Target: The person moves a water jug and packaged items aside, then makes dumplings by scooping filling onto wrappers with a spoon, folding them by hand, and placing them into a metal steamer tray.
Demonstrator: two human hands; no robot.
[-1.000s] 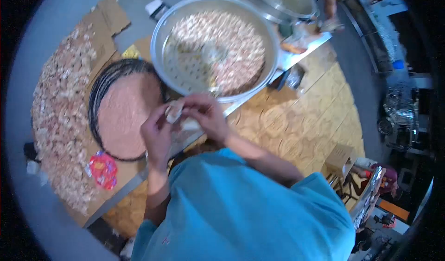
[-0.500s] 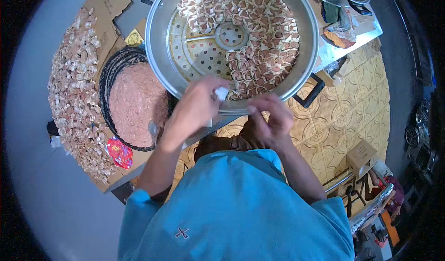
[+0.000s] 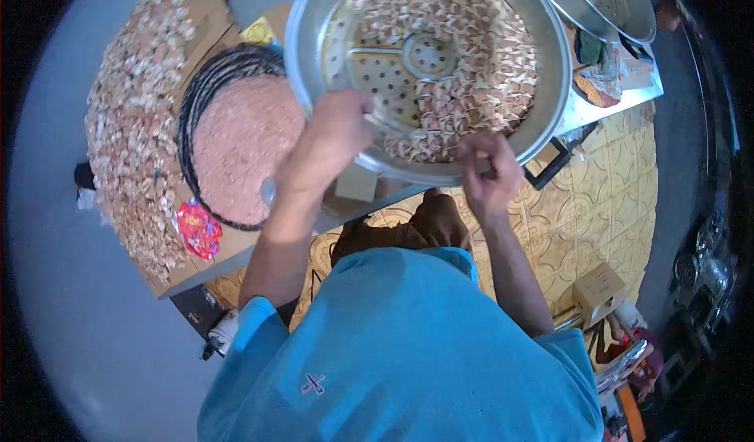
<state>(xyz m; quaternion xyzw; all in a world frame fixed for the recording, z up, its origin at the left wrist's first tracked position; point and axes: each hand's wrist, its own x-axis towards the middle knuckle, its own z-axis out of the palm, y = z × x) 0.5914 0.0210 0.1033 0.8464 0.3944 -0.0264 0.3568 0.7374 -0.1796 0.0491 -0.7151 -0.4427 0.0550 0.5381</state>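
A large round metal steamer pan has a perforated plate. Small meat-filled dumplings cover its far and right parts, while the left part shows bare holes. My left hand, blurred by motion, is over the pan's near left rim with its fingers curled; whatever it holds is hidden. At the near right rim, beside the nearest dumplings, my right hand has its fingers drawn together, and anything between them is too small to tell. A black-rimmed basin of pink minced filling stands left of the pan.
Many more dumplings lie on cardboard at the far left, near a red packet. Another perforated steamer and a cloth are at the upper right. An open box and a person are at the lower right.
The view has shifted, so the pan appears higher and farther right. My left hand has moved up the rim, and the small white thing seen at its fingers no longer shows.
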